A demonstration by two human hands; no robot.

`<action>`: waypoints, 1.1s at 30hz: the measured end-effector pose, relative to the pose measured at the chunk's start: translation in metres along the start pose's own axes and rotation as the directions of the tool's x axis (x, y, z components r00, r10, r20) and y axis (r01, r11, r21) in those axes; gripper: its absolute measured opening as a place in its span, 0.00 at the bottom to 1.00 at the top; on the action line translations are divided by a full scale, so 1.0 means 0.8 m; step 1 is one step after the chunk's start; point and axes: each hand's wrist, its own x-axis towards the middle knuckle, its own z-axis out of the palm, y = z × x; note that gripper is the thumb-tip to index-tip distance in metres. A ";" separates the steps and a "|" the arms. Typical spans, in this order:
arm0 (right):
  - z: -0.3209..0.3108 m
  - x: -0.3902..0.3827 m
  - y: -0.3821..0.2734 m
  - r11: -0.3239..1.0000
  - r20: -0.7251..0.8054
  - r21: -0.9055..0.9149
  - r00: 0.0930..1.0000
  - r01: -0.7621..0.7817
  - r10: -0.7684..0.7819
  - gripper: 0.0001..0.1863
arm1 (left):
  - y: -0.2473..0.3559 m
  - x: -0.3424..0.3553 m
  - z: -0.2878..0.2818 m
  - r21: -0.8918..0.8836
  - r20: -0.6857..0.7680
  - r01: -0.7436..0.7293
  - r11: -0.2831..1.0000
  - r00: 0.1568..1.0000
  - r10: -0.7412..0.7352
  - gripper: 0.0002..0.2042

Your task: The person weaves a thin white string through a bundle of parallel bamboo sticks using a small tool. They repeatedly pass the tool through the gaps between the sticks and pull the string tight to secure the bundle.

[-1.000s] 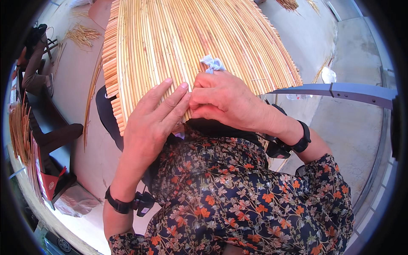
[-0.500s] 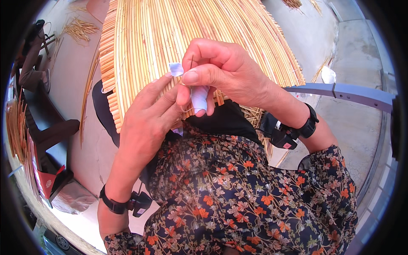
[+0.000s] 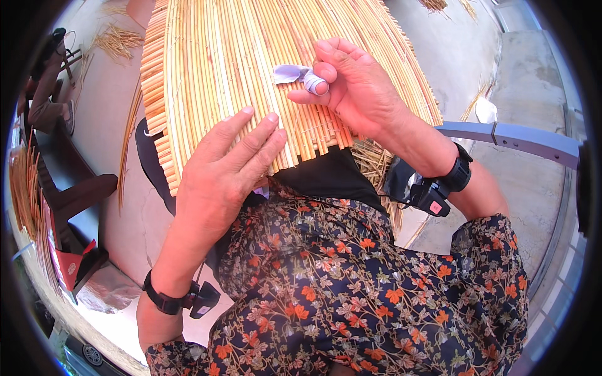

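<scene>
Our hands are apart: at ten o'clock our left hand (image 3: pixel 219 161) lies flat on the golden mat of slender stalks (image 3: pixel 232 62) at twelve; at one, our right hand (image 3: pixel 365 88) curls, pale lilac cloth strip (image 3: pixel 288 74) round one finger, its pinch unclear

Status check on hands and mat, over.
Left hand resting spread on reed mat, near edge. Right hand raised over mat, pale cloth wrapped round one finger. Both hands hide part of mat.

Dk w/ org. leaf-print shirt (image 3: pixel 351 282); blk wrist straps (image 3: pixel 165 301).
</scene>
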 end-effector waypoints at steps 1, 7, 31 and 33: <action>0.005 -0.001 -0.004 0.998 0.019 -0.067 1.000 0.001 0.000 0.09 | -0.001 -0.003 0.001 0.025 0.001 -0.005 1.000 1.000 0.005 0.23; 0.023 -0.032 -0.027 0.775 -0.004 -0.624 0.992 -0.098 0.123 0.07 | -0.007 -0.009 0.002 0.056 0.000 -0.004 0.998 1.000 0.004 0.23; 0.053 -0.050 -0.011 0.015 0.413 -0.909 0.894 0.417 0.175 0.08 | -0.020 -0.018 0.005 -0.026 -0.049 0.011 1.000 0.999 -0.012 0.23; 0.049 -0.051 -0.006 -0.046 0.478 -0.869 0.860 0.493 0.179 0.07 | -0.021 -0.018 0.005 -0.026 -0.048 0.015 1.000 0.999 -0.016 0.23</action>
